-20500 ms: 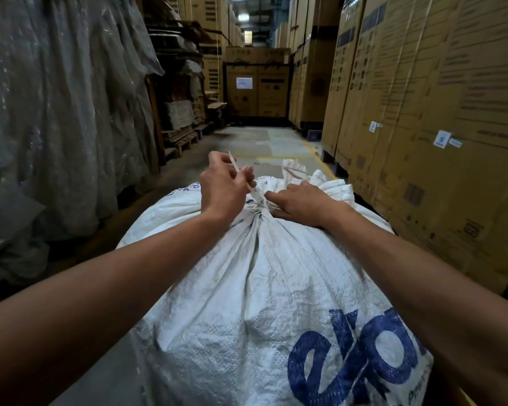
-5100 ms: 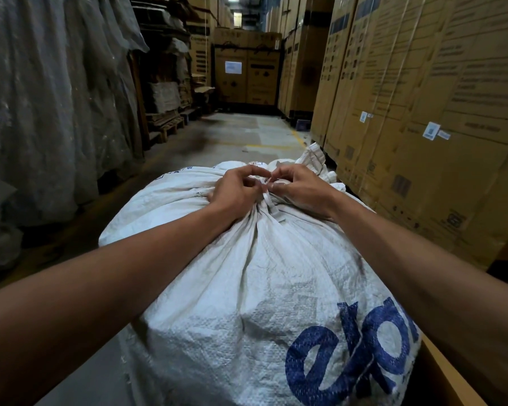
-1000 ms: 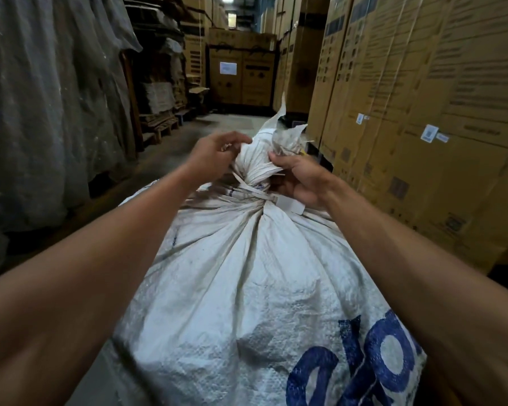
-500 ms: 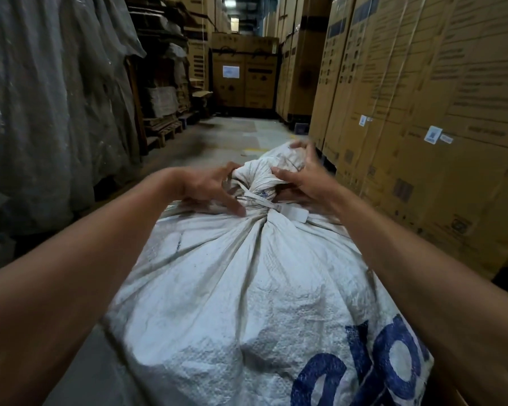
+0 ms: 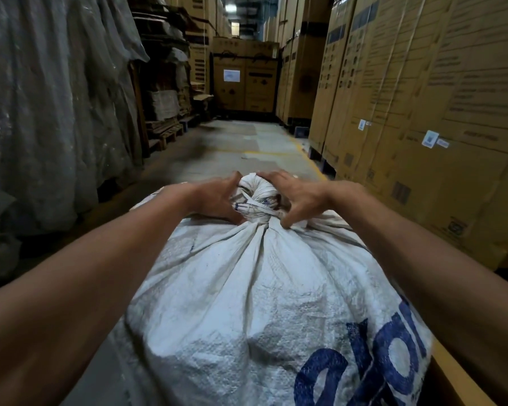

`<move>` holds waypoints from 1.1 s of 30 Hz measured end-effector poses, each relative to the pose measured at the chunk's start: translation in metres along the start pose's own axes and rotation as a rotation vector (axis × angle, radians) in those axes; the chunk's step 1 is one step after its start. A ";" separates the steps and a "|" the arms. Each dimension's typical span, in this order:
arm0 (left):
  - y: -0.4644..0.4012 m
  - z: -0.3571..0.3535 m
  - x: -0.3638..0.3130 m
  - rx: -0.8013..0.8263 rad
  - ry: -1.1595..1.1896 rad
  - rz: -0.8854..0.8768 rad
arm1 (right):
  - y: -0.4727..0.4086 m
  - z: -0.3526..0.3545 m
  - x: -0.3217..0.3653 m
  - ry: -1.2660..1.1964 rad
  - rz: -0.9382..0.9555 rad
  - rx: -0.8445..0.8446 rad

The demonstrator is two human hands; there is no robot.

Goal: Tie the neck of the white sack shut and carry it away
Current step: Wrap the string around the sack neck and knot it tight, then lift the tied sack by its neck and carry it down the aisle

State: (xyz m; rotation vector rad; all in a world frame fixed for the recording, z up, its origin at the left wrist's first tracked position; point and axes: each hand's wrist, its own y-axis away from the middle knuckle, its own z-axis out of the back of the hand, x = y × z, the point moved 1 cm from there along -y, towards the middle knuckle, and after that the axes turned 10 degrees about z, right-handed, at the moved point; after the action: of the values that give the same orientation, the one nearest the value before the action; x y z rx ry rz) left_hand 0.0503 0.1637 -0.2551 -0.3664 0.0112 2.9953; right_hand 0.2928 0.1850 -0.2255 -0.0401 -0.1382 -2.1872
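Filling the lower middle of the view, the white sack is lying bulging in a warehouse aisle, beside stacked cardboard boxes on the right and plastic-wrapped goods on the left. Its bunched neck is sitting bound with a pale strap. The left hand and right hand are cupping that neck, each grip curling around it from its own side.

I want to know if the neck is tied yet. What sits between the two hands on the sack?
In the head view, the sack's bunched neck, bound with a white strip, sits between the left hand and the right hand.
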 end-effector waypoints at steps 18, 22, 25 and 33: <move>0.007 -0.025 0.003 -0.252 -0.140 -0.090 | 0.001 -0.051 -0.006 -0.066 0.019 -0.358; 0.008 -0.025 0.001 -0.362 -0.185 -0.106 | 0.006 -0.048 -0.003 0.102 0.005 -0.452; 0.007 -0.024 -0.001 -0.431 -0.156 -0.120 | 0.008 -0.044 -0.002 0.197 -0.001 -0.500; 0.011 -0.013 -0.013 -0.533 -0.049 -0.066 | 0.013 -0.020 0.005 0.178 0.046 -0.576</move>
State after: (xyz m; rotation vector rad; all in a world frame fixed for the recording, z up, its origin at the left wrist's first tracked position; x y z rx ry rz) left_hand 0.0648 0.1506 -0.2641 -0.3300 -0.7950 2.8962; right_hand 0.3010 0.1717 -0.2436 -0.1688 0.5882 -2.1059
